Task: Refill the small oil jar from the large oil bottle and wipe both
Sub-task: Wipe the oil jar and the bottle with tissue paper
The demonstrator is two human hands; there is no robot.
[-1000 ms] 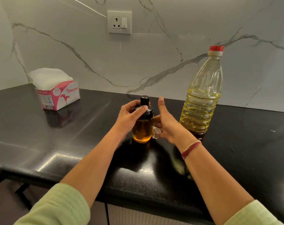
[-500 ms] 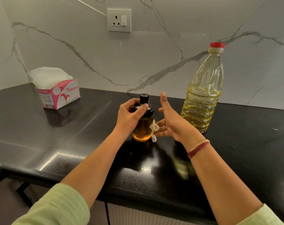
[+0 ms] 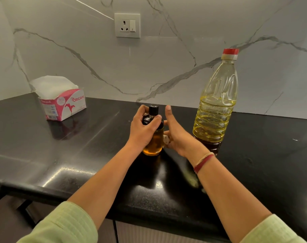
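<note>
The small oil jar stands on the black counter, amber oil inside and a black cap on top. My left hand grips it around the cap and shoulder. My right hand is at the jar's right side, thumb raised, and holds a small crumpled white tissue against the glass. The large oil bottle, clear plastic with a red cap and yellow oil in its lower half, stands upright just right of my right hand.
A pink and white tissue box with tissues sticking out sits at the back left of the black counter. A marble wall with a socket rises behind. The counter's front edge runs below my forearms.
My right hand has drawn back in against the jar's side with the tissue, after pulling slightly away half a second ago. My left hand keeps its grip on the jar.
</note>
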